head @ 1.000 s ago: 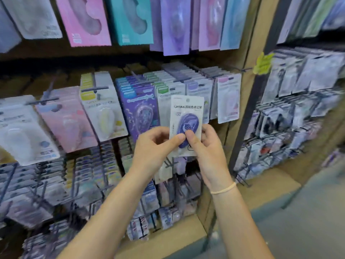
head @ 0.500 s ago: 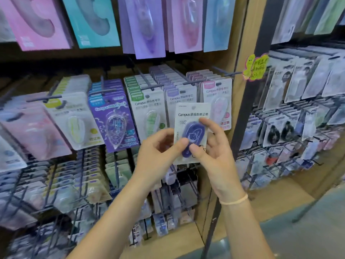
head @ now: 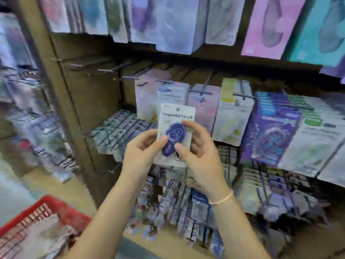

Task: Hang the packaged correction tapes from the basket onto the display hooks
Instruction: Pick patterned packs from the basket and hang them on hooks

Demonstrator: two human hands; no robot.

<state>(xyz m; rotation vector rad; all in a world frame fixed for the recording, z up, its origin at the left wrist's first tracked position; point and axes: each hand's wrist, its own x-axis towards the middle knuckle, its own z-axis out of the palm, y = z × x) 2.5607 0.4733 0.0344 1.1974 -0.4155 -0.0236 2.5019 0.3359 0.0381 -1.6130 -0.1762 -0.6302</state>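
A wooden display rack [head: 89,101] fills the view, its rows of hooks crowded with hanging packets [head: 233,116], though several bare hooks [head: 112,69] jut out at upper left. A red basket [head: 61,212] sits at lower left with more pale packets inside, too blurred to count. In front of the rack, both hands hold up one correction tape packet [head: 176,128], upright, face toward the camera, apart from any hook. The left hand [head: 141,156] pinches its left edge, thumb on the front and fingers curled behind; the right hand [head: 199,152] pinches the lower right, thumb on the card and fingers wrapped round the back. The packet looks light, a thin card that would bend easily, with a glossy, likely slippery purple bubble [head: 174,139] in the middle. It is best gripped by the flat card edges low down, leaving the small hang hole [head: 178,109] at the top free for the hook.
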